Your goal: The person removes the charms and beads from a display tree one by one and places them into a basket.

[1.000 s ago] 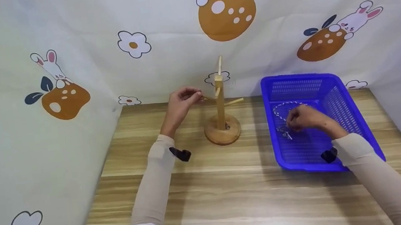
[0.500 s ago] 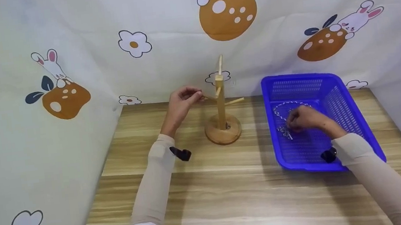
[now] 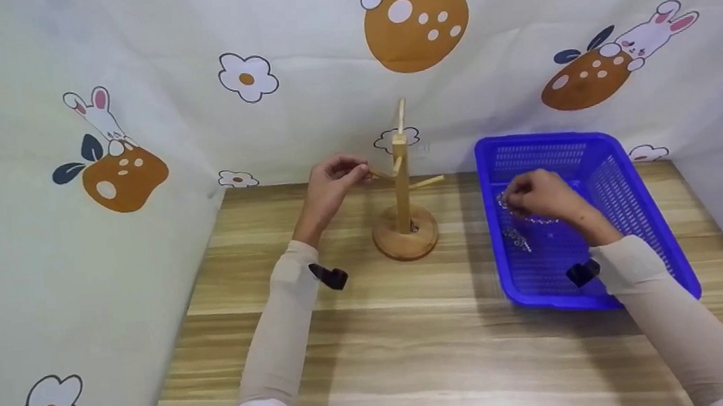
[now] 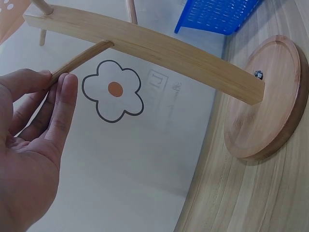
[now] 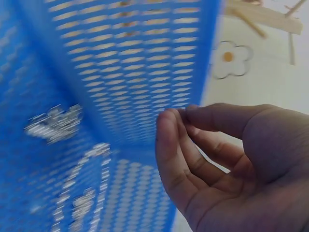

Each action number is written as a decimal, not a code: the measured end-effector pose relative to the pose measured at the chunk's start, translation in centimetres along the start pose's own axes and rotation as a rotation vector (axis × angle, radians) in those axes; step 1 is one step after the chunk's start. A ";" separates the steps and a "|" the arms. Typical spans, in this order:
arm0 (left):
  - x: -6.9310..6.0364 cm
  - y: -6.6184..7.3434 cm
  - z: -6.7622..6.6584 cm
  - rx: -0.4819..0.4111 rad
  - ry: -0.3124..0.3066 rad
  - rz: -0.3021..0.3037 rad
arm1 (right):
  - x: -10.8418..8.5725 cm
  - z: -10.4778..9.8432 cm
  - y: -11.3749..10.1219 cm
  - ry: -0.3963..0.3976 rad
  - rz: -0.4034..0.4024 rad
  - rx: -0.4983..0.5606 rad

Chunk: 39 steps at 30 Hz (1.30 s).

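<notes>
In the head view my left hand (image 3: 332,186) pinches a side peg (image 4: 79,59) of the wooden peg stand (image 3: 403,184) between thumb and fingers. The stand is upright on its round base (image 3: 405,242). Over the blue basket (image 3: 501,262), my right hand (image 3: 544,196) has thumb and fingertips drawn together. Whether something small lies between them cannot be told; nothing shows hanging from them. Below, in the basket, lie a silvery beaded necklace (image 5: 102,181) and a shiny silvery cluster (image 5: 55,124), both blurred in the right wrist view. A second silvery piece (image 5: 83,208) lies inside the necklace's loop.
The basket stands right of the stand on the wood-grain table (image 3: 407,361). Fabric walls (image 3: 306,18) printed with rabbits and flowers enclose the back and sides. A small metal fitting (image 4: 259,74) sits at the foot of the post.
My right hand has risen slightly and shifted away from me and a little left, uncovering more of the basket floor. My left hand keeps its pinch on the peg.
</notes>
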<state>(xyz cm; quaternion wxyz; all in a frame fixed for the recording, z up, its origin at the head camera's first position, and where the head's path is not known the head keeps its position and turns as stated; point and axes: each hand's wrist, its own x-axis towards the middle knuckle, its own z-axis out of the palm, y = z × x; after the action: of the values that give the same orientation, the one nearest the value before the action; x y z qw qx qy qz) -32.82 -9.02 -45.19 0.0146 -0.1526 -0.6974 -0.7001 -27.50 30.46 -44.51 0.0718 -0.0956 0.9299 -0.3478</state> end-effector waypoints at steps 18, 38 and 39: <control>-0.1 -0.3 0.2 -0.097 -0.005 0.043 | 2.6 2.8 -9.4 0.118 -0.108 0.299; -0.2 -0.7 0.4 -0.169 -0.007 0.074 | 3.0 4.6 -9.6 0.131 -0.142 0.298; -0.2 -0.7 0.4 -0.171 -0.004 0.071 | 3.0 4.6 -9.6 0.129 -0.145 0.302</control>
<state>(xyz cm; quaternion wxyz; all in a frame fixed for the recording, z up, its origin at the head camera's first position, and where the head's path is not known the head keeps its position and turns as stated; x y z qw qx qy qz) -32.72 -8.67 -45.94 0.0248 -0.1794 -0.6292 -0.7559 -28.22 19.73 -41.79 0.0002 -0.1280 0.8604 -0.4933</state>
